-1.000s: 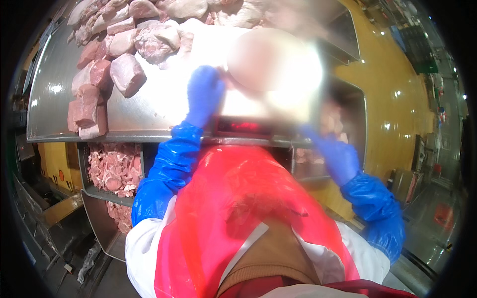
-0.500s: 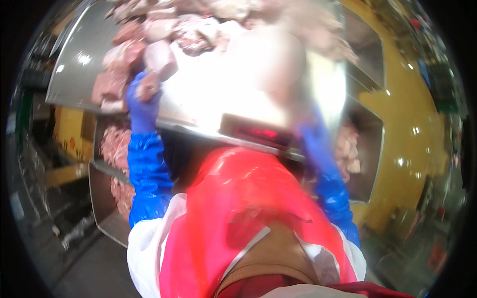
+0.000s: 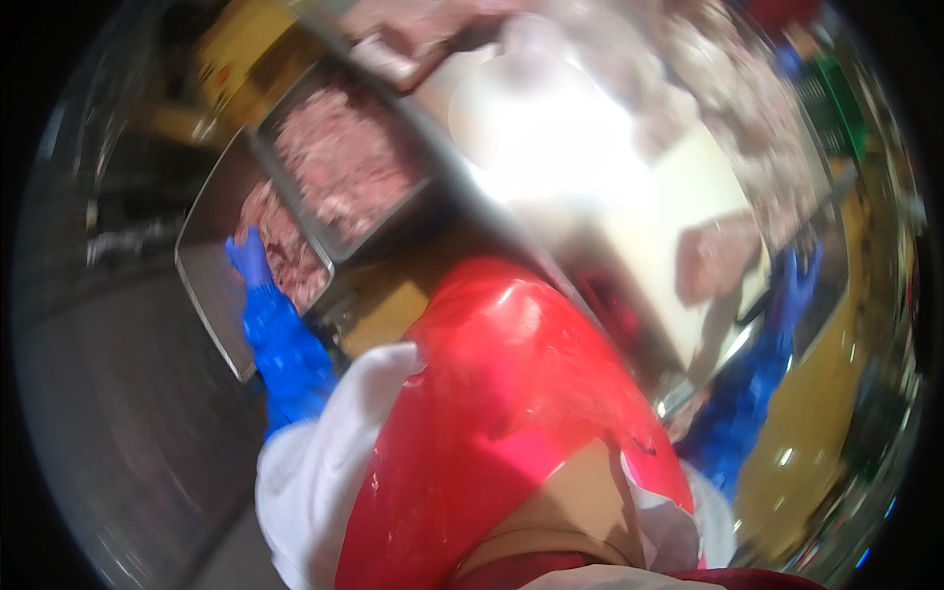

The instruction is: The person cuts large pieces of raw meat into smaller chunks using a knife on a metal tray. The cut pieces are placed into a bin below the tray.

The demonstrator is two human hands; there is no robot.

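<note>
White glare bleaches the table (image 3: 497, 197) beside its near edge, motion blur smears the meat (image 3: 762, 138) toward its far edge, and darkness rings the bending fisheye view.

outer bin (image 3: 209, 231): open from above
rim (image 3: 293, 200) bars sideways passage to inner bin (image 3: 382, 220); meat chunk (image 3: 716, 260) obstructs white board (image 3: 703, 182).

A workroom blurred toward its edges, lit by hard white light.
Glossy yellow floor (image 3: 801, 423), flecked with small reflections, runs down the right side; dark grey floor (image 3: 128, 364) smears across the left. Strong glare (image 3: 556, 123) whitens the metal surface (image 3: 519, 208), which slants across the middle. A green crate-like shape (image 3: 836, 120) stands at upper right.
</note>
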